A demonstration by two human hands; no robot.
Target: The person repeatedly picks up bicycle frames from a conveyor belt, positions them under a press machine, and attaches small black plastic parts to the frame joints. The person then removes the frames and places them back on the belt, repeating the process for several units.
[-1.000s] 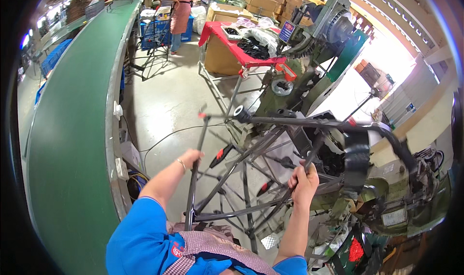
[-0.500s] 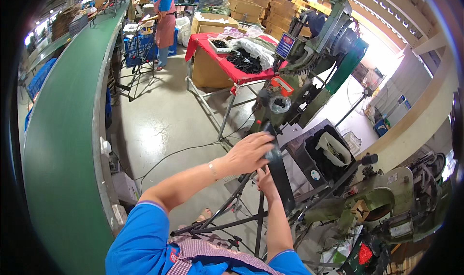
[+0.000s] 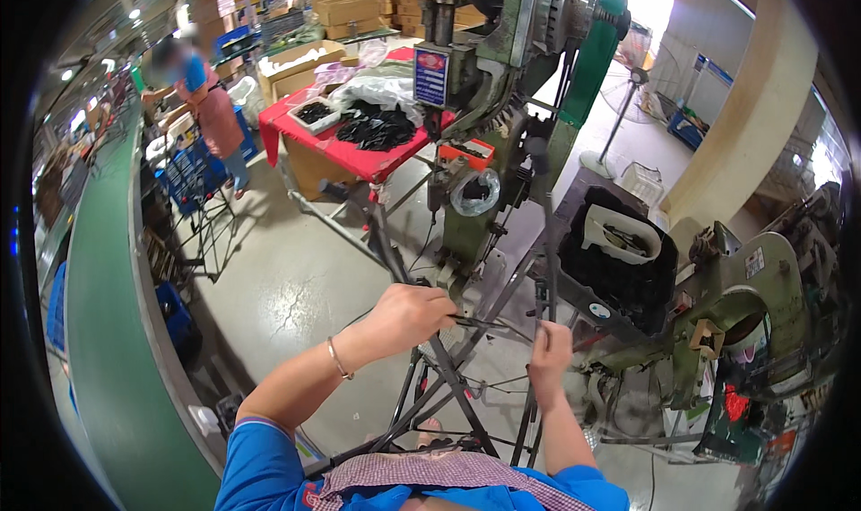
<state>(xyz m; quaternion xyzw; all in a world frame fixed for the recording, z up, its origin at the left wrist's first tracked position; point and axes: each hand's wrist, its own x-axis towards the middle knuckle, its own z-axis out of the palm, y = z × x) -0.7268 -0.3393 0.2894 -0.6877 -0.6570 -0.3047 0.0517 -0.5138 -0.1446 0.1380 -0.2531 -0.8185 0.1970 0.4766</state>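
Observation:
A black folding tube frame [image 3: 453, 372] with crossed legs stands in front of me, its two upright handles [image 3: 535, 157] pointing away. My left hand [image 3: 414, 316] is closed beside the left tubes, and a thin dark strip [image 3: 489, 324] runs from its fingers toward the right. What exactly lies inside those fingers is hidden. My right hand [image 3: 550, 357] is wrapped round the right upright tube of the frame, at about the same height.
A green press machine [image 3: 484, 188] stands ahead, with a clear bag [image 3: 475, 192] and an orange box [image 3: 466, 153] on it. To its right is a black bin [image 3: 619, 296]. Left runs a green conveyor [image 3: 108, 331]. Behind are a red-covered table [image 3: 377, 159] and another person [image 3: 211, 107].
The dark flat panel that both hands were touching no longer shows as a broad face. My hands have moved apart onto the frame, and the whole view has shifted.

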